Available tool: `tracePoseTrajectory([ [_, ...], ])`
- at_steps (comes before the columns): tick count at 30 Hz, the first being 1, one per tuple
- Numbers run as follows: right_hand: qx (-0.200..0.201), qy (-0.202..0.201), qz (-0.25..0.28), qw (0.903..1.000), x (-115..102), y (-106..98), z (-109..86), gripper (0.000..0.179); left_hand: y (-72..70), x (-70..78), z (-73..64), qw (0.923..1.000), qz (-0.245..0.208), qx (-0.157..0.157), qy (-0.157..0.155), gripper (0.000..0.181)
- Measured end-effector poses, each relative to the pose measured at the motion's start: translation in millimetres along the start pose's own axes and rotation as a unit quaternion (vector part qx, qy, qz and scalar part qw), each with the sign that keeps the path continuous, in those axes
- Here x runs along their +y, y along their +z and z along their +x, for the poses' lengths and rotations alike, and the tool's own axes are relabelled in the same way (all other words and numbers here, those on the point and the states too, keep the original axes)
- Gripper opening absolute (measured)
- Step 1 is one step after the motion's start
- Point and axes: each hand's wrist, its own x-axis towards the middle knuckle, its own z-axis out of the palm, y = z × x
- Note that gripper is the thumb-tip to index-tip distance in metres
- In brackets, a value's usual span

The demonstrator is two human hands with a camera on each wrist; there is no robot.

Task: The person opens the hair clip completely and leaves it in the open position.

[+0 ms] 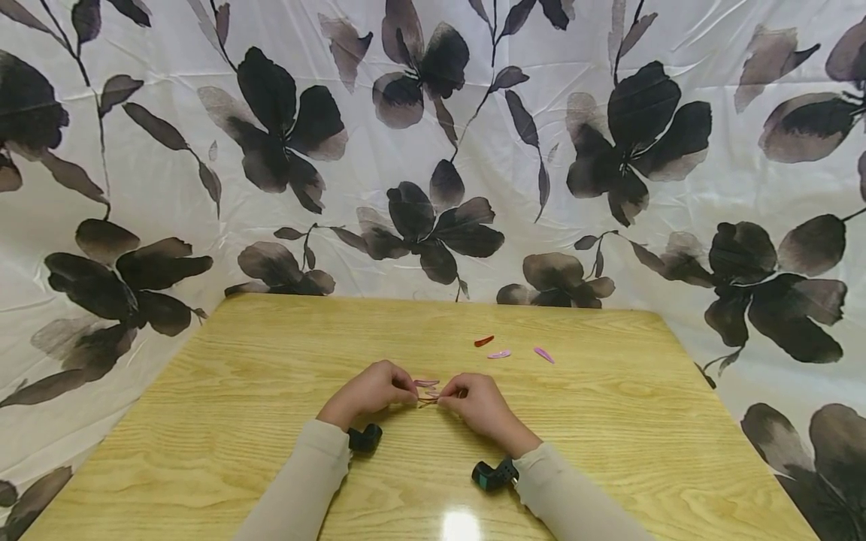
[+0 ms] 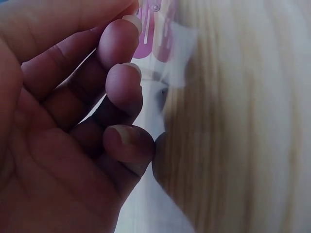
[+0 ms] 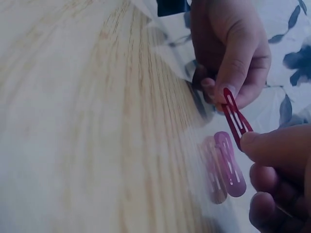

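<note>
A red snap hair clip (image 3: 233, 114) spans the gap between the two hands, its two arms spread apart toward the right hand. My left hand (image 1: 379, 391) pinches one end between thumb and finger. The other end is pinched by my right hand (image 1: 476, 402), with the thumb tip on the clip in the right wrist view. Just beyond them lies a pink hair clip (image 1: 426, 383), with a paler clip shape (image 3: 214, 170) beside it. In the left wrist view, the left hand's fingers (image 2: 124, 87) are curled and the red clip is hidden.
Farther back on the wooden table (image 1: 271, 353) lie a dark red hair clip (image 1: 483, 341), a light pink clip (image 1: 499, 354) and a purple-pink clip (image 1: 544, 355). Floral cloth (image 1: 365, 165) hangs behind the table and along its sides.
</note>
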Motion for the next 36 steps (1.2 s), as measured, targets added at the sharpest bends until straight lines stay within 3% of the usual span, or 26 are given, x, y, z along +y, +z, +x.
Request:
tracePoseTrajectory([
  [12,-0.014,-0.027,-0.030,0.9991,1.4,4.2,-3.2,0.005,0.2,-1.9,-1.9,0.9985,0.043,-0.009,0.032,0.007],
  [36,-0.009,-0.050,-0.078,0.9957,0.5,8.6,-3.8,0.006,3.5,0.3,0.2,0.9974,0.069,-0.013,0.019,0.012],
])
